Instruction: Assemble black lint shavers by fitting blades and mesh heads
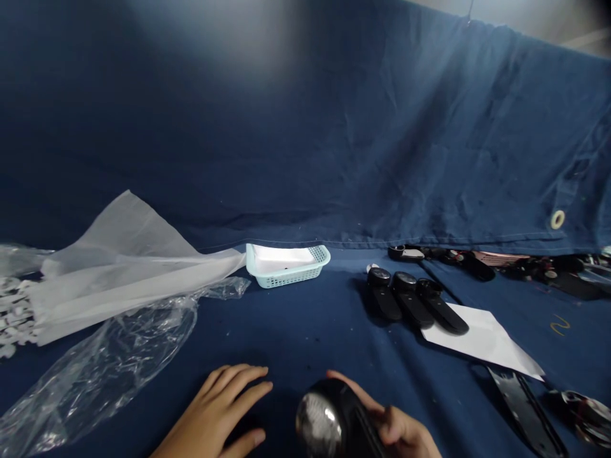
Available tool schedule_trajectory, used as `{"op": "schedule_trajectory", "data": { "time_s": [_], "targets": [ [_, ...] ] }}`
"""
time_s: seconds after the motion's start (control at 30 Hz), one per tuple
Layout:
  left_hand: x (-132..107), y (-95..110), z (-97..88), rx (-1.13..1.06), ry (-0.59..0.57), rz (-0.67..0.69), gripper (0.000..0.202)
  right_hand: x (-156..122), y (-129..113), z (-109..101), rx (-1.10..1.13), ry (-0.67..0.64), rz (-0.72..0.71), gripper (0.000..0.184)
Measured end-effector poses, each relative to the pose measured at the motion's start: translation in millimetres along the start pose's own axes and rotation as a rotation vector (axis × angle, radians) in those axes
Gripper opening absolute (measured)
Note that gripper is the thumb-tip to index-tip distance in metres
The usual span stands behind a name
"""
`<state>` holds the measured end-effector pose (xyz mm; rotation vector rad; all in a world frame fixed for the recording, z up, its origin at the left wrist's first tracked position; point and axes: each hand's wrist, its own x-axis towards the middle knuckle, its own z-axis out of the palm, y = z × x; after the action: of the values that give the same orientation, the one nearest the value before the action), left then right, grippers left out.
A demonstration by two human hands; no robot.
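My right hand [401, 426] grips a black handheld device with a shiny round metallic head [319, 423] at the bottom centre. Its lower end runs out of the frame. To the left of it, my left hand [219, 407] hovers over or rests on the blue cloth, fingers apart and nothing in them. Several similar black devices with round heads [405, 299] lie side by side, right of centre. One of them lies partly over a white sheet of paper [477, 334].
A light-green basket [286, 277] with white lining stands at the back centre. On the left are a clear plastic bag [128, 356], a whitish bag [119, 267] and small white parts [14, 315]. A long black shell [522, 407] lies at right. Blue fabric [286, 127] hangs behind.
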<state>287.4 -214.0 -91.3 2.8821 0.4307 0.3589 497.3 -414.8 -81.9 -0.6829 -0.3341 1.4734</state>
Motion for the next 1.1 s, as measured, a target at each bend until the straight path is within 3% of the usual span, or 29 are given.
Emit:
{"op": "schedule_trajectory", "data": {
  "time_s": [0.2,0.3,0.4,0.63,0.87,1.1],
  "targets": [
    [-0.4,-2.8,2.7,0.026,0.023,0.028,0.046,6.2,0.3,-13.0,0.201,0.011,0.064,0.053],
    [-0.2,-6.8,1.6,0.049,-0.027,0.060,0.048,6.8,-0.4,-16.0,0.180,0.061,0.078,0.057],
    [-1.2,-7.0,3.9,0.057,-0.006,0.042,0.048,6.0,-1.2,-17.3,0.139,0.109,0.064,0.054],
    [-1.8,-1.0,7.0,0.037,0.014,0.013,0.047,7.1,-1.7,-13.0,0.113,0.044,0.038,0.049],
    [0.7,-7.7,3.6,0.046,-0.028,0.058,0.048,4.9,-1.4,-19.2,0.088,0.036,0.163,0.051],
    [1.5,-7.7,4.6,0.049,-0.007,0.075,0.047,4.2,-1.8,-22.4,0.117,0.013,0.154,0.048]
  ]
}}
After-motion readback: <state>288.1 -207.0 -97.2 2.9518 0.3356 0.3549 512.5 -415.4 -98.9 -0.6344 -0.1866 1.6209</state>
